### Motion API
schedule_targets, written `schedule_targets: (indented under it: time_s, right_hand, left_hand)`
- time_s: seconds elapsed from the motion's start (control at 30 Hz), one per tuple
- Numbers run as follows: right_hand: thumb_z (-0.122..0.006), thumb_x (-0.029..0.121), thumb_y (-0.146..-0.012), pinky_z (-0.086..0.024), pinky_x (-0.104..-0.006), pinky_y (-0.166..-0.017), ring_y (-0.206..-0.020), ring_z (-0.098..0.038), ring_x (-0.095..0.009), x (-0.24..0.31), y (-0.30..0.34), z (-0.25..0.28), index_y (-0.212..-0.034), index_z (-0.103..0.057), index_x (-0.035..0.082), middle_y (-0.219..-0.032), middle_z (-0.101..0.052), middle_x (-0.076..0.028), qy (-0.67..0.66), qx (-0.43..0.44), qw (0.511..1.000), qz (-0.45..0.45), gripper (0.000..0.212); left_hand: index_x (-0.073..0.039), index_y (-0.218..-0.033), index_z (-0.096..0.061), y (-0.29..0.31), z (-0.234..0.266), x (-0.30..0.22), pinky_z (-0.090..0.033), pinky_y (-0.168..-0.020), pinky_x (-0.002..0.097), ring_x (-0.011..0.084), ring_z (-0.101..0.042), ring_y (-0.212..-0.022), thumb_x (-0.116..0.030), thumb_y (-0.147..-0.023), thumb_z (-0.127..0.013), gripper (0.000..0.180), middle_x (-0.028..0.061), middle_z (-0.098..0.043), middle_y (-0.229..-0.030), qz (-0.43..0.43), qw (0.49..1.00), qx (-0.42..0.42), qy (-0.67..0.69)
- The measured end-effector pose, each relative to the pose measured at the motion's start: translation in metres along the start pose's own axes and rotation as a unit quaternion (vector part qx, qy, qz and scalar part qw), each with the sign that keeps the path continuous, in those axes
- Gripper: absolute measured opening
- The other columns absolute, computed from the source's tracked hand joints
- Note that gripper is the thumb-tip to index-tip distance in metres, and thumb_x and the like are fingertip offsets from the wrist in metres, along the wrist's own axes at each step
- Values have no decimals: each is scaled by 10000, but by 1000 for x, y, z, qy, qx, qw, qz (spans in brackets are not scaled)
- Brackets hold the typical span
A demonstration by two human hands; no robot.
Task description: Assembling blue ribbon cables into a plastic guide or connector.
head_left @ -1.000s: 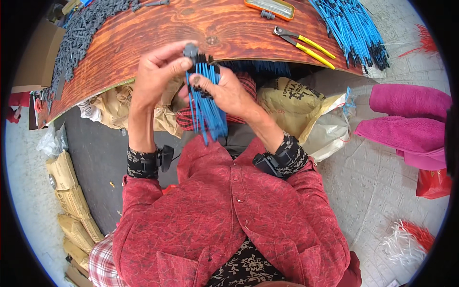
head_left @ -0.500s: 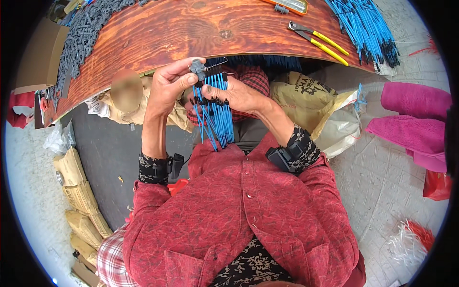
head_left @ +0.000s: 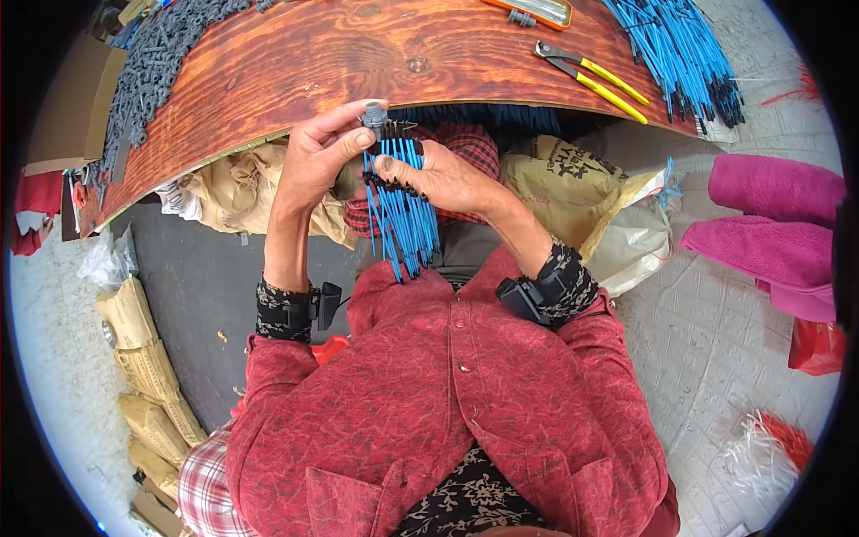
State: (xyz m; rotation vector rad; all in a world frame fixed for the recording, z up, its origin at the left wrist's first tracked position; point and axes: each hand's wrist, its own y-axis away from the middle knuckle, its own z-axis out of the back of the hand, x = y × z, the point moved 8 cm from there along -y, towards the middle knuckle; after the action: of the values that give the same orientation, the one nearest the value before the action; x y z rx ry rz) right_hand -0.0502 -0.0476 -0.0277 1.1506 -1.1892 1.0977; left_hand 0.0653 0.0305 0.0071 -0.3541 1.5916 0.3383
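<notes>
Small grey plastic connector [head_left: 373, 115], upright, pinched between left hand [head_left: 318, 161] thumb and forefinger, just below near edge of wooden surface [head_left: 295, 72]. Bundle of thin blue wires [head_left: 403, 215] with black tips, clamped in right hand [head_left: 438, 174], directly under connector, hanging down and fanning slightly toward the lap. Black-tipped upper ends bunched at right thumb, touching or just beside connector base; one wire end up at connector, exact seating not visible. Both held in air off the surface edge.
</notes>
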Motion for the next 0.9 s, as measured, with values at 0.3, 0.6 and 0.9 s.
schedule_targets:
  time_s: [0.3, 0.6, 0.9]
  right_hand:
    - [-559, 557, -1004, -459, -308, -642, -716, -515, -77, -6, -8, -7, -866, -632, 69, -759, -597, 32, -35, 52, 998, -14, 512]
    - [-622, 352, -1020, -552, -293, -778, -865, -661, -107, -3, -6, -24, -1120, -639, 30, -959, -702, -29, -219, 86, 971, -44, 338]
    - [-691, 455, -940, -512, -365, -766, -854, -686, -198, 7, 3, -7, -1077, -631, -11, -857, -682, -113, -23, -81, 995, 46, 489]
  left_hand:
    - [5, -1306, -648, 2, 6, 6, -488, -988, 314, 139, -652, -1081, -179, -901, -764, 460, 79, -703, -1228, -33, 999, -13, 20]
    - [3, -1286, -662, 11, 9, 8, -536, -858, 271, 110, -659, -960, -63, -870, -772, 435, 54, -727, -1074, -22, 998, -28, 58]
    - [29, -1300, -634, 7, 3, -12, -507, -969, 320, 148, -654, -1071, -77, -893, -750, 436, 89, -704, -1178, -21, 1000, 5, -4]
